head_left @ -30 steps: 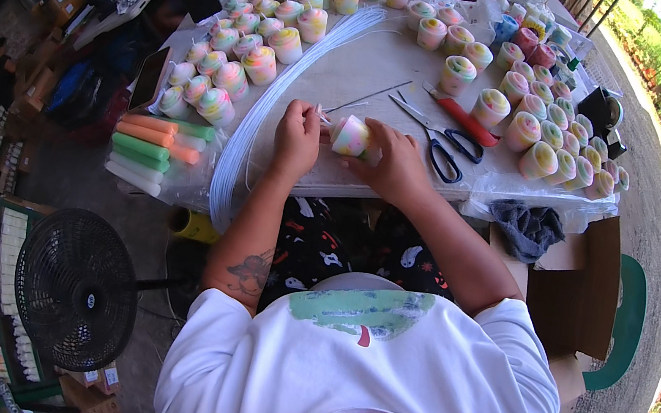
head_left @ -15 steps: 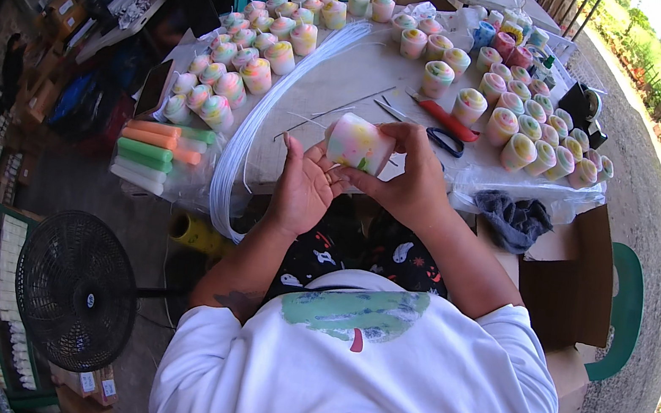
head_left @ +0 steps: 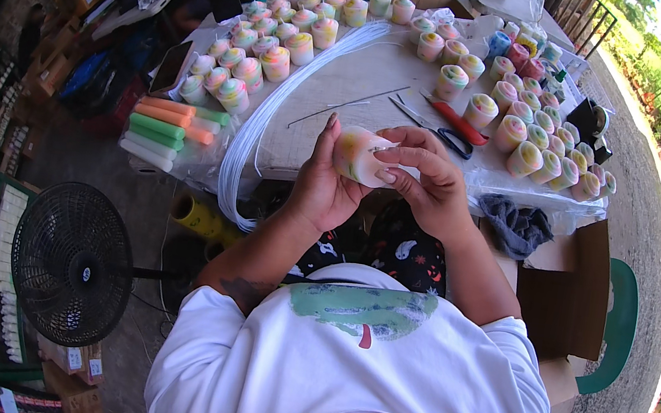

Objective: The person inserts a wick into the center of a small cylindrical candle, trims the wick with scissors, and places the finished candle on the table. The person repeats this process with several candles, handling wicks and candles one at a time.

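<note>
A short, pale candle [head_left: 358, 156] with pink and yellow marbling is held in front of me, tilted on its side above the near table edge. My left hand [head_left: 324, 182] cups it from the left, thumb up along its side. The fingers and thumb of my right hand [head_left: 435, 184] pinch at its right end, where a small detail is too fine to make out. Just beyond my hands lie black-handled scissors [head_left: 453, 142], a red-handled tool [head_left: 459, 124] and a thin metal rod [head_left: 347, 107].
Rows of swirl-topped candles fill the table's left [head_left: 298, 46] and right [head_left: 526, 157]. A bundle of white wicks [head_left: 249, 136] curves past coloured wax sticks [head_left: 159, 130]. A dark cloth [head_left: 514, 226] and open cardboard box [head_left: 559, 305] are at right. A black fan [head_left: 74, 262] stands left.
My left hand, earlier spread beside the candle, now wraps round it. The candle has turned, and my right fingers have moved to its end. The whole view has shifted slightly.
</note>
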